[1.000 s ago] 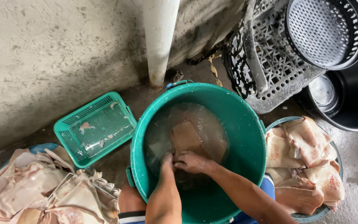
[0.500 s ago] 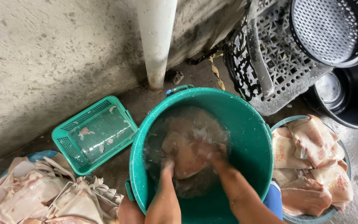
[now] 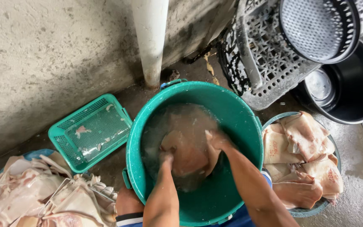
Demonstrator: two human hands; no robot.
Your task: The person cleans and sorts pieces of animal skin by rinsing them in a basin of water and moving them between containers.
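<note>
Inside the green bucket (image 3: 232, 113), under cloudy water, we grip a pale slab of meat (image 3: 188, 153) with our left hand (image 3: 167, 157) and our right hand (image 3: 217, 141), both submerged.

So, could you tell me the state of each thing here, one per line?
Green bucket: upright, holds cloudy water.
Meat piece: underwater, gripped by both hands.
Left hand: submerged, gripping.
Right hand: gripping.
Green basket: nearly empty.
Right tub: full.
Black pot: empty.
</note>
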